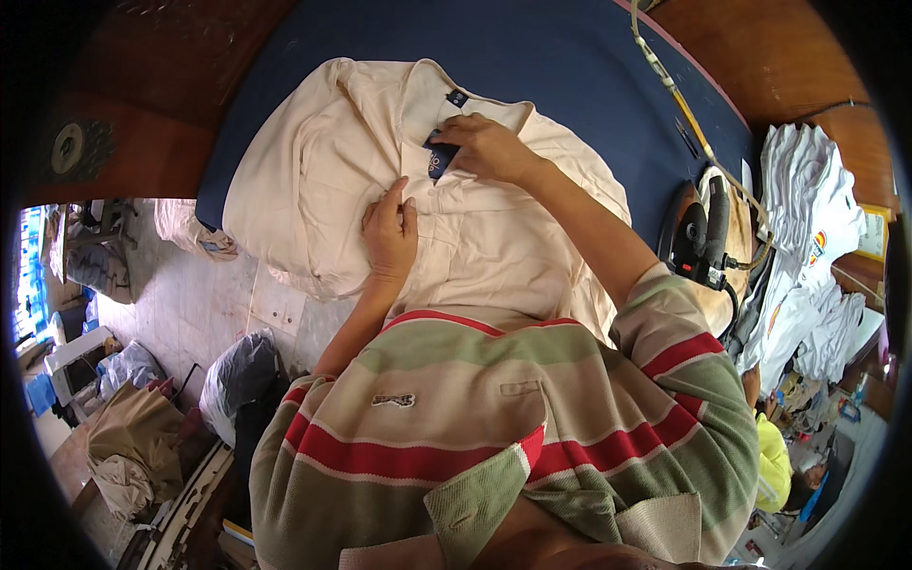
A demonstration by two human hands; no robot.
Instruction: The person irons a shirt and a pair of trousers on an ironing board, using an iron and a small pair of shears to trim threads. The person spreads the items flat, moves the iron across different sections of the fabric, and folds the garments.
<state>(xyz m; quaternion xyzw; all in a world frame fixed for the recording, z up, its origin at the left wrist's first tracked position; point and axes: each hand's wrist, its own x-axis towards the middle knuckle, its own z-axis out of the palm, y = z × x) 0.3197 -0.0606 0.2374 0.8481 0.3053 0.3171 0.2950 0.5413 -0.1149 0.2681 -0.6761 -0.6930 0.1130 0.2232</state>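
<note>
A cream-coloured collarless shirt (328,180) lies spread on a dark blue padded board (560,66), its neck opening facing away from me. My right hand (489,150) is at the neck opening, its fingers closed on a dark blue hang tag (439,163) with pale lettering. A small dark neck label (457,98) shows inside the back of the neckline. My left hand (388,237) rests on the shirt front below the tag, index finger stretched out and thumb apart. Nothing shows in that hand.
A steam iron (698,233) stands at the right edge of the board, with a hose (676,95) running to it. White shirts (798,199) hang at the right. A person in yellow (774,463) is at the lower right. A plastic bag (236,375) and brown cloth (138,432) lie at the left.
</note>
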